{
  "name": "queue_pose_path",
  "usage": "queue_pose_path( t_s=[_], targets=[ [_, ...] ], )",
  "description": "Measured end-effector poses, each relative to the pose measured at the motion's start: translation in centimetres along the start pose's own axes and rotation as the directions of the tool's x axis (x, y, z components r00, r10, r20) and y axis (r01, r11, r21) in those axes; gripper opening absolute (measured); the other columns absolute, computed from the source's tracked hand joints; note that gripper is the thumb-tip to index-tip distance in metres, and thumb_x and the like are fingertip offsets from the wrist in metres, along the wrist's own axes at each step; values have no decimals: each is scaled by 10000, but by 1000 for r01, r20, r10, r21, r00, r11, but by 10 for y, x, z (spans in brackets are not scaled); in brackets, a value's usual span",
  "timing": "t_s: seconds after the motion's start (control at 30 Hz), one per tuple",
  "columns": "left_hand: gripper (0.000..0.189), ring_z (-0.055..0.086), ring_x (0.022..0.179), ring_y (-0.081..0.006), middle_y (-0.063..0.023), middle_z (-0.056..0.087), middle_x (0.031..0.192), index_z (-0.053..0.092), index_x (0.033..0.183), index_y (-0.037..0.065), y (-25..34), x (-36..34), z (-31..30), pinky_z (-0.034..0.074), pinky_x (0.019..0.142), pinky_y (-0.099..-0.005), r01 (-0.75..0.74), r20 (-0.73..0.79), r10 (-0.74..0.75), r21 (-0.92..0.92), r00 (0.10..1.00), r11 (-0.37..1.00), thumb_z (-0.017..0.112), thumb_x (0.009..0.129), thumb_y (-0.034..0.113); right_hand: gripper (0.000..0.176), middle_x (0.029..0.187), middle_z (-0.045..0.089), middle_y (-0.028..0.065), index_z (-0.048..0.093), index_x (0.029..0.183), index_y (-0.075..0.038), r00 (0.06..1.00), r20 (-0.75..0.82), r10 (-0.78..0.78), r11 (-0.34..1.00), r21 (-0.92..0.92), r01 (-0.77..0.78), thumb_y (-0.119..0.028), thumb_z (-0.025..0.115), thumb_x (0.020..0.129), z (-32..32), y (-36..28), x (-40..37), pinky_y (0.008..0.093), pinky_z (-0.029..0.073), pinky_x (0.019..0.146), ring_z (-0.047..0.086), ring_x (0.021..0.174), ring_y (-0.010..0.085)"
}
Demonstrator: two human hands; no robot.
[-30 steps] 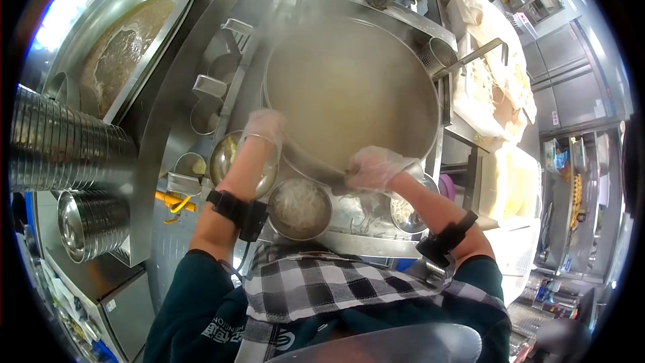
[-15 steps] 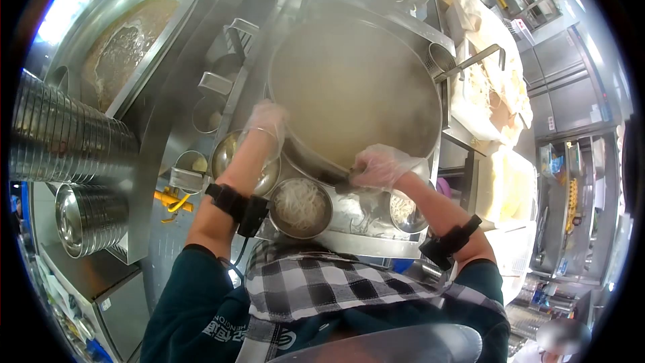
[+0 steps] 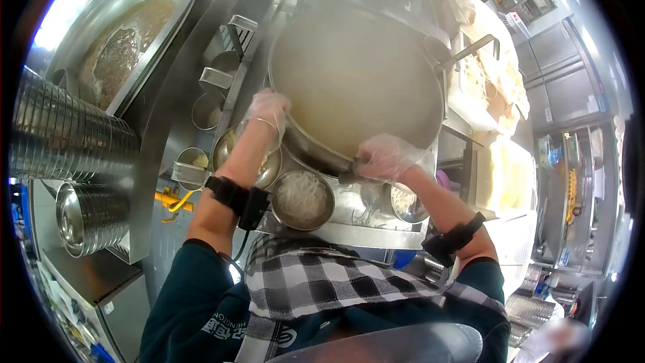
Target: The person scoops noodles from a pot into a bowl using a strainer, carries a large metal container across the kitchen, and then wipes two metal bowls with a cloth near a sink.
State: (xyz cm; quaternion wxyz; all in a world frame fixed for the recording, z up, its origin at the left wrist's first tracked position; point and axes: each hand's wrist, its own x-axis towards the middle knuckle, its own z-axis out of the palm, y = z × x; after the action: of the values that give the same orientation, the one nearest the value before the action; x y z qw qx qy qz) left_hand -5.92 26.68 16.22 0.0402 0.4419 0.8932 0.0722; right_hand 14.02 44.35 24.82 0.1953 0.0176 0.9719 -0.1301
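Note:
A large steel pot (image 3: pixel 316 150) of cloudy, steaming liquid (image 3: pixel 356 81) stands in front of me. My left hand (image 3: pixel 267 109), in a clear plastic glove, is closed at the pot's left rim; anything in its fingers is hidden. At the near rim, my gloved right hand (image 3: pixel 386 158) is closed beside a dark piece (image 3: pixel 347 178), and I cannot make out what it grips. A steel bowl of white noodles (image 3: pixel 303 199) sits between my forearms. Under my left forearm is another steel bowl (image 3: pixel 224 154), partly covered. A bowl with pale food (image 3: pixel 405 202) lies below my right wrist.
Stacked steel bowls (image 3: pixel 70 131) and a basin of brown liquid (image 3: pixel 127 47) are at left. Noodle strainers (image 3: pixel 216 79) hang left of the pot. On the right are a long handle (image 3: pixel 474 52) and a cloth-covered white tub (image 3: pixel 463 107). Another person is at lower right.
My right hand has shifted slightly up, still at the near rim. My left hand stays at the left rim. Steam now veils the strainer at the pot's right side more.

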Motion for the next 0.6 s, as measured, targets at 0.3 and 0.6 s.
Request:
queue_pose_path(
  t_s=[0.3,0.6],
  targets=[
    [42,567,752,-245,-69,604,650,618,591,134,3,2,-17,456,656,-314,75,-21,-74,38,997,996,632,555,150,309,628,561,164,611,633,-39,995,90,39,991,-133,-27,-329,504,623,-13,-3,3,402,432,599,540,608,328],
    [131,573,854,-258,-76,631,797,664,722,145,-4,11,-12,456,737,-314,126,-17,-126,-12,992,992,636,607,201,288,634,550,182,607,660,-30,986,-119,-118,944,295,149,-306,535,622,26,38,6,408,426,601,535,605,335]
  ],
)
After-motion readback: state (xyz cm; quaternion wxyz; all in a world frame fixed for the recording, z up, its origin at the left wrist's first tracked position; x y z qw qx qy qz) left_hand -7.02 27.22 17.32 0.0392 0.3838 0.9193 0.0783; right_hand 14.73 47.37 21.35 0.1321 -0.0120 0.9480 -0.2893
